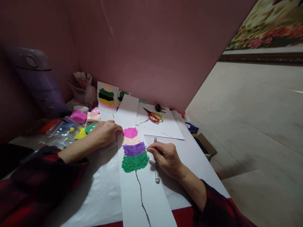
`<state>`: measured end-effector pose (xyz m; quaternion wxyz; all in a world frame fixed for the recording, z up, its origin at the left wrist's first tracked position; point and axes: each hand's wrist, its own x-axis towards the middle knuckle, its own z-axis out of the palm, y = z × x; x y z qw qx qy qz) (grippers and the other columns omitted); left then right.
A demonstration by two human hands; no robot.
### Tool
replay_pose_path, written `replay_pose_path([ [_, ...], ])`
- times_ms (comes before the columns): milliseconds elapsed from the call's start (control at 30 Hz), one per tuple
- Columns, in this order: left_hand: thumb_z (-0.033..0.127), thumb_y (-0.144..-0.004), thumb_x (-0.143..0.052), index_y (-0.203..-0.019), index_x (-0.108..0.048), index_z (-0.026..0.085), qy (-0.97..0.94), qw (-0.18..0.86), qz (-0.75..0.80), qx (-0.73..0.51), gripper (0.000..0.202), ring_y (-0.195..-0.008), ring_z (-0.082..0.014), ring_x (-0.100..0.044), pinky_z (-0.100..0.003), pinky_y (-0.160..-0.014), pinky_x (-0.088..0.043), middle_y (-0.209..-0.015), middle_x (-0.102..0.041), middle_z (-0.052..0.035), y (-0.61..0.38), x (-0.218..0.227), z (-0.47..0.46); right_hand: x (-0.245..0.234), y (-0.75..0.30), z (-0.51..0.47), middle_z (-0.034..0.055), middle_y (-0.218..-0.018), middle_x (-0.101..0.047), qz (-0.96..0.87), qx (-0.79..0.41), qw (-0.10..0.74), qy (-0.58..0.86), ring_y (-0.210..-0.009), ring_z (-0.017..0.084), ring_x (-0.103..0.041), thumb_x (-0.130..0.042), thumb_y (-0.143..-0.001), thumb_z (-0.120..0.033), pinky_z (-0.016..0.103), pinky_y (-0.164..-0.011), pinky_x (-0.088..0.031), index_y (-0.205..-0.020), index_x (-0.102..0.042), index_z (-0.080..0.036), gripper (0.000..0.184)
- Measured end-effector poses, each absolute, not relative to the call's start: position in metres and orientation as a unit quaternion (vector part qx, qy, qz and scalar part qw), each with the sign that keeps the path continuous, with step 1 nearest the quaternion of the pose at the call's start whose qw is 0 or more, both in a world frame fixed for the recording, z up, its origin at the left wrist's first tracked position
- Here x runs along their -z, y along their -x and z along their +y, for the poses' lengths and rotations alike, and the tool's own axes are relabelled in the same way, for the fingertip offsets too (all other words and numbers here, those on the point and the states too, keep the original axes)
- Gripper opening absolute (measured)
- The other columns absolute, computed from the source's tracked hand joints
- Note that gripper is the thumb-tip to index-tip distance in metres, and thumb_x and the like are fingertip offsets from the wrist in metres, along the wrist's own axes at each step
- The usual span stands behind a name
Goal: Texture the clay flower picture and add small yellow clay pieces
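**Right hand (168,159) covers the middle of the fork (157,173)**

Your white strip (130,197) lies lengthwise in front of you, its near end and the foot of its black line (141,192) cut off by the lower edge. Its pink, peach, purple and green patches lie between your hands. Your right thumb and forefinger are together beside the purple; anything between them is too small to make out. Your left hand (106,134) is at the pink patch's left edge; you cannot tell whether its fingertips are apart or together. Its wrist hides part of a green lump (91,127).

Clear bags (62,129) blur together at left, below a purple bottle (41,83). Beyond the strip, scissors (155,117) and keys (160,108) lie on white board (169,124). A striped card (107,98) leans against the wall; another behind it is mostly hidden.
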<state>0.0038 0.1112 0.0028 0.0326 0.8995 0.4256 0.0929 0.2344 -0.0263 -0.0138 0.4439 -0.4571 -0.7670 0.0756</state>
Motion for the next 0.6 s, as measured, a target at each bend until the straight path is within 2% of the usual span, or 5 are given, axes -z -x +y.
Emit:
replay_pose_path([
  [600, 0.024, -0.086, -0.038, -0.096, -0.076, 0.026, -0.898, 0.041, 0.429, -0.091, 0.04, -0.073, -0.0242, -0.06, -0.035, -0.068, -0.04, -0.091, -0.067, -0.0111, -0.0037, -0.0047, 0.1088, 0.0121, -0.2344, -0.0264, -0.0001, -0.057, -0.063, -0.765, -0.073, 0.445, 0.459, -0.048, 0.011, -0.056, -0.055, -0.093, -0.027, 0.023, -0.049, -0.046, -0.079, -0.069, -0.016, 0.023],
])
